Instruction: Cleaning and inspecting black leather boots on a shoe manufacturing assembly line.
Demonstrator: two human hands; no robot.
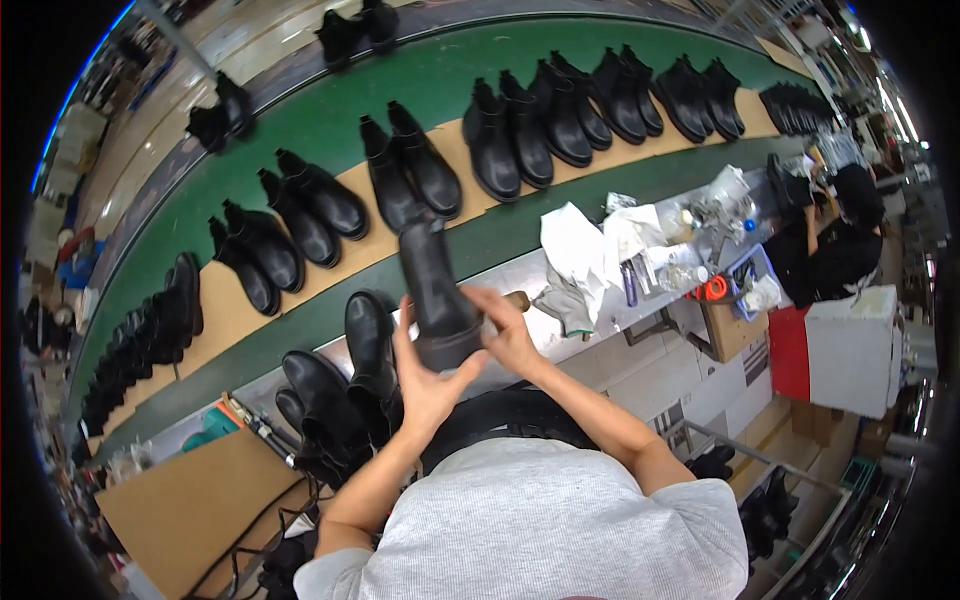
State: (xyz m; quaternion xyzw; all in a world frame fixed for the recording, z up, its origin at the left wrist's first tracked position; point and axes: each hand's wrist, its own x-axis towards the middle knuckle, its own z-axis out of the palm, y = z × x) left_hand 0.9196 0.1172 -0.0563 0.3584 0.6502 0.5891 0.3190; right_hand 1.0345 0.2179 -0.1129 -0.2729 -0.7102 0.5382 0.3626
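Note:
A black ankle boot (pixel 432 280) is held between my two hands, its sole end toward me and its shaft pointing away. My left hand (pixel 428 388) cups the heel from the left and below, thumb along the sole. From the right, my right hand (pixel 508 335) closes on the same end, with its far fingertips partly hidden behind the boot. Just left of my hands, a loose black boot (pixel 370 335) stands on the bench, and another black boot (pixel 318 388) lies beside it. Ahead, a pair of black boots (pixel 425 175) sits on the brown cardboard strip.
Several more pairs of boots (pixel 510 130) line the cardboard on a green conveyor belt (pixel 330 100). To the right are white cloths (pixel 575 245), a grey glove (pixel 565 302), bottles and a blue basket (pixel 752 280). A brown board (pixel 190 500) lies at left. A co-worker (pixel 835 240) works at far right.

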